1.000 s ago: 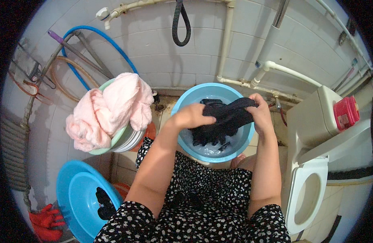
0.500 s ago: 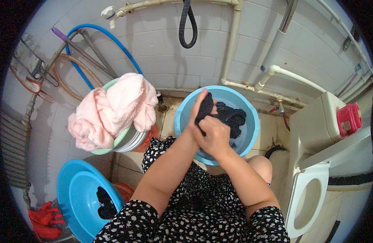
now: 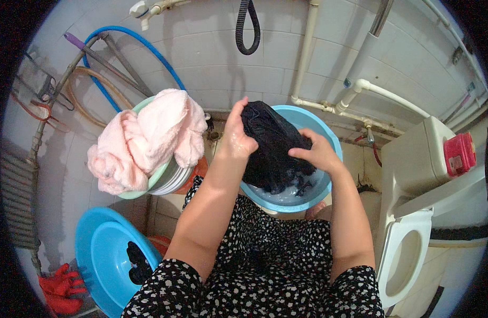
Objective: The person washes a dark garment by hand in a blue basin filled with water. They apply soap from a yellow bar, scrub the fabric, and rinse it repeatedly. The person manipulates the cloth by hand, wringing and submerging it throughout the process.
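A wet black garment (image 3: pixel 273 143) is spread between my two hands, above a light blue basin (image 3: pixel 333 143). Its lower part hangs down to the soapy water (image 3: pixel 294 196). My left hand (image 3: pixel 237 132) grips the garment's left edge, with its fingers partly behind the cloth. On the right side, my right hand (image 3: pixel 319 152) holds the cloth between thumb and fingers. Both forearms reach out over my lap. I cannot make out the exact kind of garment.
Pink fluffy cloth (image 3: pixel 148 143) is heaped on a pale green basin (image 3: pixel 135 195) at left. A larger blue basin (image 3: pixel 103 228) holds a small black item (image 3: pixel 139 263). Red gloves (image 3: pixel 63 289) lie beside it. A toilet (image 3: pixel 405 254) stands at right; pipes (image 3: pixel 307 58) line the wall.
My hands have moved apart from being pressed together around bunched cloth. The black garment is now lifted and spread out between them, the right hand shifted to the right.
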A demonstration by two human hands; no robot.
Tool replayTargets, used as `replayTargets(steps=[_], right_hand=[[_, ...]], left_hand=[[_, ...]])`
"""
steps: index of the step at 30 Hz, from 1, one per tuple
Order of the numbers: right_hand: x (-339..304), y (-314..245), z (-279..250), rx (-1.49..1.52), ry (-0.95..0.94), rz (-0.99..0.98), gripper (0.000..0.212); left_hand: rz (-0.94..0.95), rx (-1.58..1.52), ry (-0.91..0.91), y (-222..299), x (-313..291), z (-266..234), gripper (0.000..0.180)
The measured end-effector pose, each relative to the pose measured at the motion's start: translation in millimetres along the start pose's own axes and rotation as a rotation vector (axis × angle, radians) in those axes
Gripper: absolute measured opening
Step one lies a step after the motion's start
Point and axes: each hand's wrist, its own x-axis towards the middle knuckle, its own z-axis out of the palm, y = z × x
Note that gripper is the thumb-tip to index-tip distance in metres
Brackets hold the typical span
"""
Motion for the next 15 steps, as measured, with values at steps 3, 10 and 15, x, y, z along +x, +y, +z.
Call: replayTargets(steps=[3,10,15], right_hand=[[-1.8,-11.4,16.0,-0.145,-0.114,0.002,0.042],[-7.7,-19.0,-14.0,0.717,0.078,-0.011,0.056],[6.9,-31.5,6.4,1.352,0.401,-0.058,0.044]], left_hand=[[-0.003,-0.008,-0.022,8.1,6.0,-5.2,0.03],[0.12,0.058,-0.001,9.6,-9.8,4.4,0.057],[-0.049,0.2,-0.101,-46.8,-7.8,2.9,0.062]])
